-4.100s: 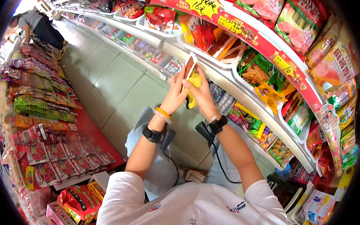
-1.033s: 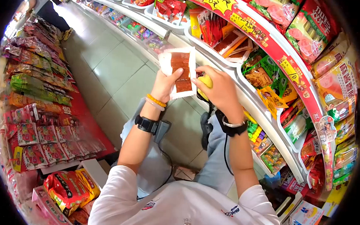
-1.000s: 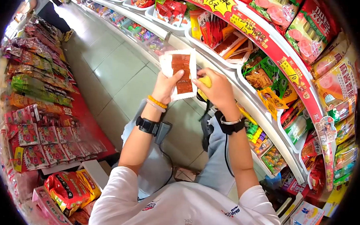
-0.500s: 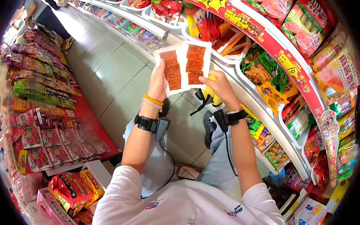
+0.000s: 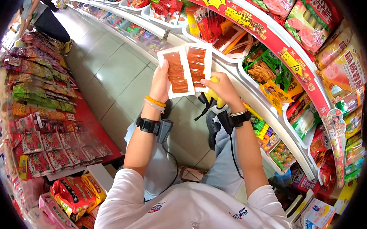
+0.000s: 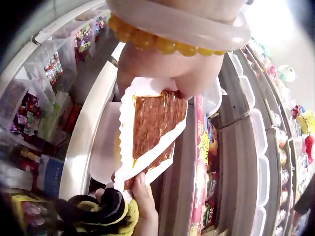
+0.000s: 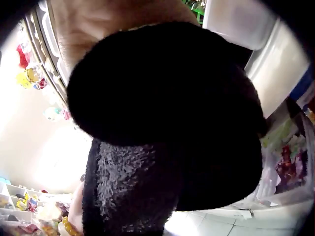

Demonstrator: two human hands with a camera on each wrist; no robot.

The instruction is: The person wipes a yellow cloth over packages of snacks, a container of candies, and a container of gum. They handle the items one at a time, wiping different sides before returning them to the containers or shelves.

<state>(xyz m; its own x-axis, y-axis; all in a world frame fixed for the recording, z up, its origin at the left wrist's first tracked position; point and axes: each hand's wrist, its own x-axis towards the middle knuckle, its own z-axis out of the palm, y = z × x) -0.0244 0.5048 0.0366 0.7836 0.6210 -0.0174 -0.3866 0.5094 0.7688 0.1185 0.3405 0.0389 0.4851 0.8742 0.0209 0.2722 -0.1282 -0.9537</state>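
Note:
Two flat packets of reddish-brown snack strips with white edges are held up in the head view. My left hand (image 5: 159, 84) grips the left packet (image 5: 177, 73), thumb on its front. My right hand (image 5: 226, 91) pinches the right packet (image 5: 196, 62), which lies partly behind the left one. A fuzzy yellow and black cloth item (image 5: 214, 95) is bunched in the right hand too. The left wrist view shows the front packet (image 6: 152, 123) overlapping the other, with my right thumb (image 6: 142, 194) at the lower edge. Black fuzzy cloth (image 7: 162, 88) fills most of the right wrist view.
A curved shelf (image 5: 230, 77) with trays of snacks runs along the right, under a red price strip (image 5: 272, 49). Bagged snacks (image 5: 47, 149) hang or lie on the left display. Tiled floor (image 5: 119, 79) lies between, with a person (image 5: 48, 22) standing far down the aisle.
One packet front showed a second ago; the two then spread side by side. Now the right packet has slid slightly left behind the other. Earliest, a packet was edge-on between both hands.

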